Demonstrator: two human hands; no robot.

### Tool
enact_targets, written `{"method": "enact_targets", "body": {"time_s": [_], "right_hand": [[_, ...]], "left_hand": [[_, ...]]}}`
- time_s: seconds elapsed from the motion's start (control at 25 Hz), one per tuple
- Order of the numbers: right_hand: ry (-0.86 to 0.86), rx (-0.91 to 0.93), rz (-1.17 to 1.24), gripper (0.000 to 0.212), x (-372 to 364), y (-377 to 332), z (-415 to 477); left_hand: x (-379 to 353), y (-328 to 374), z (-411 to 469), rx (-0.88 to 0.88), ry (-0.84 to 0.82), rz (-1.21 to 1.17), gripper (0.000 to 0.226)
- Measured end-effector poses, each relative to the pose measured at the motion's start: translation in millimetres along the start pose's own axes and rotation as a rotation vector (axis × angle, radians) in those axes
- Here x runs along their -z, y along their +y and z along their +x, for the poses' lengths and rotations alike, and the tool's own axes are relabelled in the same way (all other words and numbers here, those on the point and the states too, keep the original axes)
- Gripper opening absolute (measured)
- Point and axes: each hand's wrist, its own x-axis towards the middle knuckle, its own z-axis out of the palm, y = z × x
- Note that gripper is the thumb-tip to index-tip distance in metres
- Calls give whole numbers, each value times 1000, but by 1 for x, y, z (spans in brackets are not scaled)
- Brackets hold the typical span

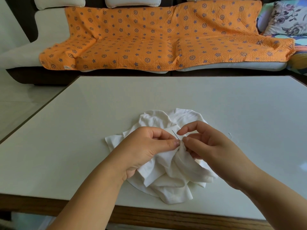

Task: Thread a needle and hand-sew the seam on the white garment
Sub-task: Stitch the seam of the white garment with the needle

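Head view, and it's all happening near the front of the white table [99, 113]. The white garment [166, 173] lies crumpled in a heap there, close to the table's wooden front edge, with both hands over its middle.

The left hand [146, 146] has a bunch of the cloth gathered up, thumb and forefinger pinched tight on a raised fold and the other fingers curled into the fabric beneath. The right hand [207, 143] comes in from the other side. Its thumb tip is pressed to that same fold, almost touching the left thumb, its lower fingers are curled into the cloth below, and its forefinger is arched just above.

Between the two hands is the needle [175, 134], a thin dark sliver standing tilted out of the fold, with its lower end lost where the two thumbs meet. Which fingertips actually hold it, I can't tell from here. No thread can be made out against the white cloth.

Beyond the table sits a sofa [49, 22] draped with an orange quilted blanket [166, 39] printed with blue stars. A floral cushion [289, 17] sits at its right end.
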Motion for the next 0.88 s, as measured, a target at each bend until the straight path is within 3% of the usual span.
{"method": "enact_targets", "body": {"time_s": [0.32,0.52,0.88], "right_hand": [[42,13,-101,10,-2,1,0],[-7,-89,12,11,1,2,4],[-42,-82,98,6,1,-2,4]], "left_hand": [[-2,0,1,2,34,26,11],[-1,1,0,-6,23,49,8],[0,2,-2,6,17,69,9]]}}
